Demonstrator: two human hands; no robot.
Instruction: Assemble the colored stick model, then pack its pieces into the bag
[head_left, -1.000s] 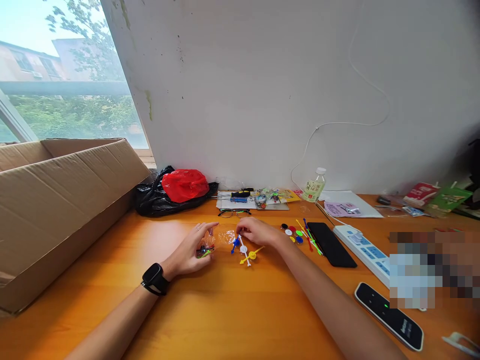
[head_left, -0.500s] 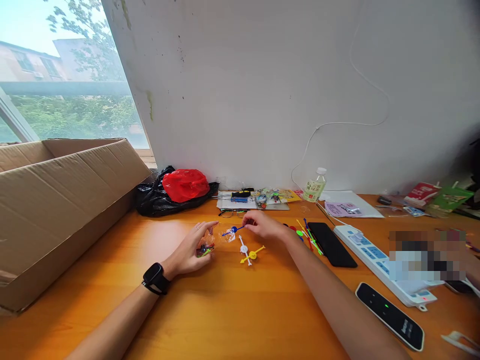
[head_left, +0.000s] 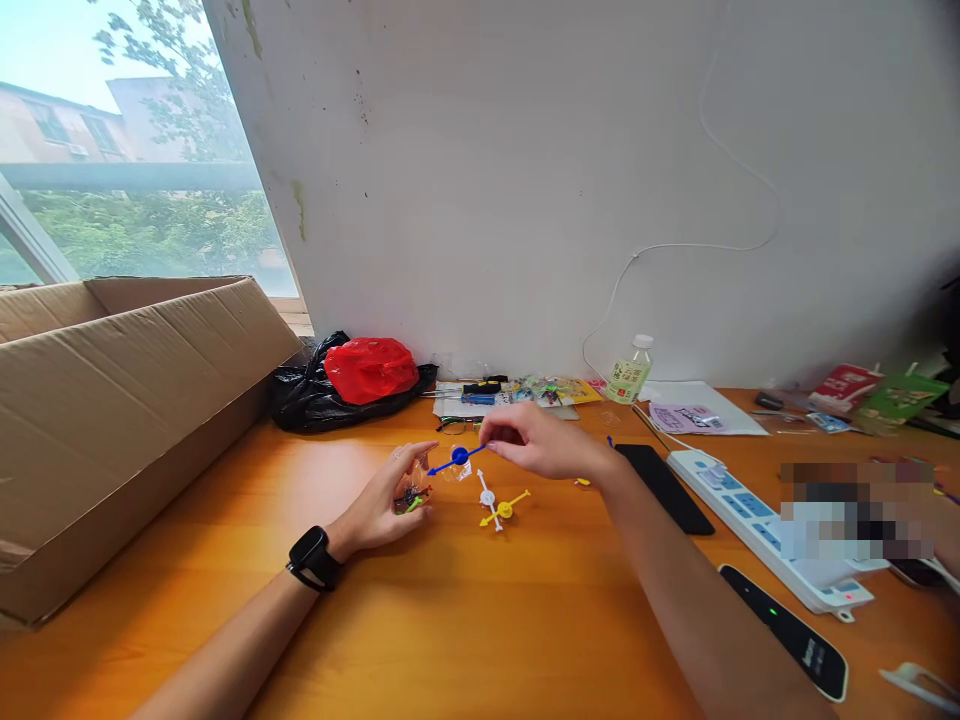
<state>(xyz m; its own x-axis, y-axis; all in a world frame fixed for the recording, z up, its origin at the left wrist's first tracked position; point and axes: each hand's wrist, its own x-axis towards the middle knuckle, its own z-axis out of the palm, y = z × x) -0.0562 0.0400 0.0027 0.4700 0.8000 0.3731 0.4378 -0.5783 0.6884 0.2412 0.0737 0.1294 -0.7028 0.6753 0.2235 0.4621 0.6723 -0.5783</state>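
My right hand (head_left: 529,440) pinches one end of a blue plastic arrow spinner (head_left: 460,456) between thumb and fingertips, its arrowhead pointing left. Just below it is a crinkled piece of clear plastic (head_left: 465,472). My left hand (head_left: 386,505) rests on the table, index finger and thumb apart, cupped beside small green and dark pieces (head_left: 411,500) and some clear film. Its other fingers are mostly hidden. Between my hands and nearer to me, a white arrow spinner (head_left: 487,498) and a yellow arrow spinner (head_left: 505,510) lie on the wood, their tails close together.
A cardboard box (head_left: 150,390) stands at left, beside black and red plastic bags (head_left: 371,370). At the back are glasses (head_left: 459,425), tools and a bottle (head_left: 630,372). On the right lie a black phone (head_left: 664,488), a power strip (head_left: 765,525) and a black-and-white device (head_left: 787,635).
My right hand has lifted the blue spinner up off the clear plastic and drawn slightly left and up. Its forearm now covers most of the coloured pieces at right. The left hand stays almost still.
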